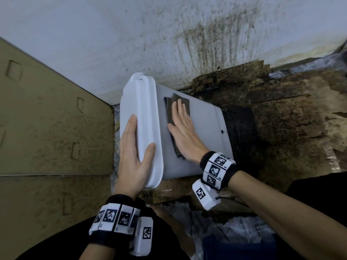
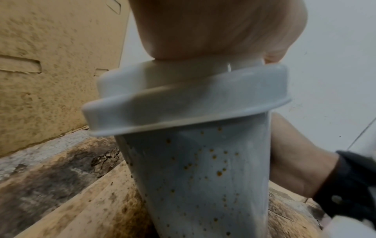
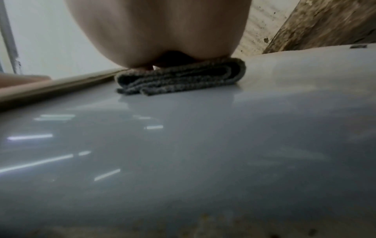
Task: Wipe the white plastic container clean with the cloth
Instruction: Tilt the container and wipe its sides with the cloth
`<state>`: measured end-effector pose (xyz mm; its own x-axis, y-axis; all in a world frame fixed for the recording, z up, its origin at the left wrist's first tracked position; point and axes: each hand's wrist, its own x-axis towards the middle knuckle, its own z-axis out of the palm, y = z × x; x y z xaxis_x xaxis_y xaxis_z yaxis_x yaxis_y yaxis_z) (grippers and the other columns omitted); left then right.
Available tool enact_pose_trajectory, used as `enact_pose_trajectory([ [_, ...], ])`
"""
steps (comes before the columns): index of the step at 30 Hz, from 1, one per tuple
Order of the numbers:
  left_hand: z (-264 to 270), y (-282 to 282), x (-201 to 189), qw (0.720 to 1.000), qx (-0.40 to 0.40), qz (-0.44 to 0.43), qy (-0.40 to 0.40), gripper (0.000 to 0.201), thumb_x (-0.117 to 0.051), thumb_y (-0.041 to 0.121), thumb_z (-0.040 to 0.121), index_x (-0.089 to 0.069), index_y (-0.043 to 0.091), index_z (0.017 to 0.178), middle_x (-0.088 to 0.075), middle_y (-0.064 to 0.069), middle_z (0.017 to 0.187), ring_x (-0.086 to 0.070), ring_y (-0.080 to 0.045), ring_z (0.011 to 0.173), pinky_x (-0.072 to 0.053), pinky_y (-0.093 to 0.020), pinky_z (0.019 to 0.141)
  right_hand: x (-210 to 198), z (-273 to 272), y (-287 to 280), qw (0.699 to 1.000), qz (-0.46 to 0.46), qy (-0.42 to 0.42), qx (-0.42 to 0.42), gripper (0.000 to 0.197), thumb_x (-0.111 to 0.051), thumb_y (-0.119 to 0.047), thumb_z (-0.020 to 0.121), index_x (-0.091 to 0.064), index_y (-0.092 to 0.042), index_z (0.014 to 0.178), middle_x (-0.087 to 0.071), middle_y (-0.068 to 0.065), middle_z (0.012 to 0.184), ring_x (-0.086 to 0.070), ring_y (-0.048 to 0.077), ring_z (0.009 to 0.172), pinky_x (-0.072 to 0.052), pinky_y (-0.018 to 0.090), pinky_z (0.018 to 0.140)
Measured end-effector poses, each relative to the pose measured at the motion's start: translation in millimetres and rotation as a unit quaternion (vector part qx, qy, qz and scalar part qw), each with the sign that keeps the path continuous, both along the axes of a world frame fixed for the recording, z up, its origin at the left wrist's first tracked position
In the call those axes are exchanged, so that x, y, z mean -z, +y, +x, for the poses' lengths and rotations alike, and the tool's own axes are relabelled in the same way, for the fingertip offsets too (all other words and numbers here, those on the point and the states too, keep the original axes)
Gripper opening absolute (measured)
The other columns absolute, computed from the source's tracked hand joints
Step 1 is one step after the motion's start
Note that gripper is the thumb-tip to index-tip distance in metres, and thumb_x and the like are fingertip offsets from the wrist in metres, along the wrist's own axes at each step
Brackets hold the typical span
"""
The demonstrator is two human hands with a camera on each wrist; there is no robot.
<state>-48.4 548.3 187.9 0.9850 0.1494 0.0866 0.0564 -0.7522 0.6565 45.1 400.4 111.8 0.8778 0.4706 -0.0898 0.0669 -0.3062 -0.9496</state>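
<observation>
The white plastic container (image 1: 202, 139) lies on its side on the dirty floor, lid end to the left. Its near side (image 2: 203, 177) carries several brown spots. A folded dark grey cloth (image 1: 177, 104) lies flat on the upward-facing side, and my right hand (image 1: 183, 128) presses it down with straight fingers. The folded edge of the cloth (image 3: 181, 78) shows under the palm in the right wrist view, on the glossy container wall (image 3: 183, 153). My left hand (image 1: 134, 149) holds the lid (image 1: 144, 113), fingers flat on its face, thumb over the rim.
A brown cardboard box (image 1: 47, 128) stands close on the left. A stained white wall (image 1: 169, 34) rises just behind the container. Rotten, mouldy wood and debris (image 1: 281, 119) cover the floor to the right. My dark-clothed knees are at the bottom edge.
</observation>
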Motion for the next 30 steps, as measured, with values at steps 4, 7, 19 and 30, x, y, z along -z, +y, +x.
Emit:
enact_pose_trajectory([
  [4,0,4,-1,1.000,0.000,-0.012,-0.001,0.075,-0.048,0.048,0.100,-0.022,0.017,0.163,-0.022,0.007,0.169,-0.018,-0.005,0.156,-0.019,-0.033,0.126,18,0,-8,0.998,-0.013,-0.062,-0.012,0.062,-0.022,-0.039,0.111,0.011,-0.026,0.161,0.021,-0.008,0.168,0.020,0.003,0.153,0.008,0.034,0.126],
  [7,-1,8,1,1.000,-0.002,-0.021,-0.003,0.076,-0.048,0.048,0.099,-0.022,0.017,0.163,-0.023,0.007,0.169,-0.020,-0.006,0.155,-0.021,-0.037,0.126,37,5,-21,0.997,-0.036,-0.074,-0.001,0.061,-0.023,-0.042,0.110,0.007,-0.029,0.162,0.018,-0.012,0.168,0.015,0.003,0.154,0.004,0.034,0.126],
  [19,-2,12,1,0.999,-0.007,-0.042,-0.006,0.075,-0.051,0.046,0.098,-0.026,0.015,0.162,-0.027,0.005,0.168,-0.024,-0.010,0.155,-0.023,-0.045,0.126,104,37,-72,0.979,-0.105,0.135,0.113,0.063,-0.024,-0.039,0.110,0.004,-0.017,0.162,0.011,0.002,0.170,0.010,0.011,0.156,0.006,0.031,0.126],
  [30,-1,12,3,1.000,-0.005,-0.028,-0.008,0.075,-0.050,0.047,0.098,-0.026,0.017,0.162,-0.027,0.007,0.168,-0.023,-0.008,0.154,-0.022,-0.040,0.126,99,24,-62,0.975,-0.130,0.120,0.138,0.061,-0.021,-0.034,0.110,0.004,-0.013,0.162,0.011,0.004,0.170,0.009,0.015,0.157,0.006,0.034,0.126],
])
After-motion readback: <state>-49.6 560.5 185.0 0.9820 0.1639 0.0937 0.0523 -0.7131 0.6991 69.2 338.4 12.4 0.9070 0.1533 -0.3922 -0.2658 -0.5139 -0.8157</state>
